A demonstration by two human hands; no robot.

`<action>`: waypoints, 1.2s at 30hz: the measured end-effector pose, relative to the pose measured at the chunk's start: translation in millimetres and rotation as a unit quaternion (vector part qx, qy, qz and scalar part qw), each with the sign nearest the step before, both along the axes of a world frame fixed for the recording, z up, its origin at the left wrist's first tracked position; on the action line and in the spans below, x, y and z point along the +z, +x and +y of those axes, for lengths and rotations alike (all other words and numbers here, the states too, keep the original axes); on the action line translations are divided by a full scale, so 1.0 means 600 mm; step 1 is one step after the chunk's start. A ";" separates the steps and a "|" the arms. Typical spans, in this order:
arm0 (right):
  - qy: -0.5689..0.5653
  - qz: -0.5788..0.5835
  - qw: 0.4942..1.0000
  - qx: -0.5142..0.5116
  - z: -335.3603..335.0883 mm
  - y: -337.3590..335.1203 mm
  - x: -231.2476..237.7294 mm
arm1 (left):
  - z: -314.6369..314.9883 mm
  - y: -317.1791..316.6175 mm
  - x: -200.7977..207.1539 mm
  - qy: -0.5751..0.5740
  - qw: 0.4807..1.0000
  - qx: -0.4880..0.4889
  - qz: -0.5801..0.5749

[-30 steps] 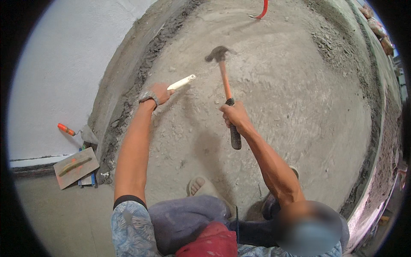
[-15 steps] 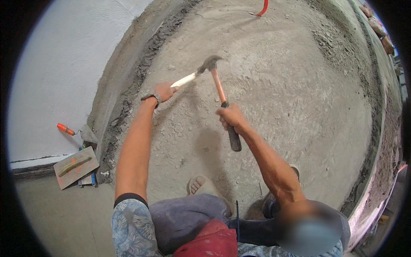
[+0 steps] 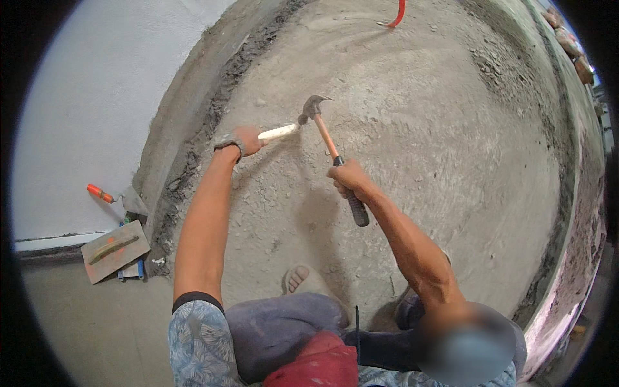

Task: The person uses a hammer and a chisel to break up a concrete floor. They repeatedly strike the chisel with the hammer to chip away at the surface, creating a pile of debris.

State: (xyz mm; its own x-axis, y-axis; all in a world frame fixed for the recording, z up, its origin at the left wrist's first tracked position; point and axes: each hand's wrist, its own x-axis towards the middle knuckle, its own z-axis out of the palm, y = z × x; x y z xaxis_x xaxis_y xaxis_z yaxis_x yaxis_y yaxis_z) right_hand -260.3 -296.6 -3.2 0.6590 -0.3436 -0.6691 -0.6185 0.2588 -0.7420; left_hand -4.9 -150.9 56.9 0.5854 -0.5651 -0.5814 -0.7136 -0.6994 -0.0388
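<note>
In my right hand is a claw hammer with an orange shaft and a black grip, my fingers wrapped round the grip. Its dark head, claw to the right, is at the far end of a short pale rod; whether they touch I cannot tell. My left hand, a band at its wrist, is closed round the near end of this rod, which points right. What kind of tool the rod is does not show. Both hands are above the rough grey floor, strewn with small chips.
A plastering float and an orange-handled trowel lie at the left beside the white wall. Rubble is heaped at the far right. A curved red pipe sticks up at the far edge. My sandalled foot is below.
The hammer head has come down a little toward me. The pale rod has swung from a steeper slant to nearly level, and both hands keep their grip.
</note>
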 end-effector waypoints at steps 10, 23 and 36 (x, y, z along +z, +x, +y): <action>-0.053 -0.219 0.967 -0.116 -0.030 -0.026 0.115 | -0.005 -0.013 0.009 -0.061 0.986 0.116 0.107; 0.063 -0.065 0.993 -0.072 -0.007 -0.010 0.067 | 0.007 -0.003 -0.014 -0.070 0.996 0.004 0.046; -0.044 -0.008 0.998 -0.042 0.016 0.000 0.043 | 0.026 0.004 -0.040 -0.138 0.990 -0.020 0.016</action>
State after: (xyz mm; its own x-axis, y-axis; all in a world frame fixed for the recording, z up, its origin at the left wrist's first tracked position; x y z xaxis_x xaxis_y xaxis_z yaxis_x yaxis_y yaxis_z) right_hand -260.3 -286.9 22.8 0.6356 -0.4551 -0.6236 -0.5850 0.2433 -0.7737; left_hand -2.3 -135.4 32.9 0.5437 -0.7268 -0.4198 -0.7387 -0.6518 0.1718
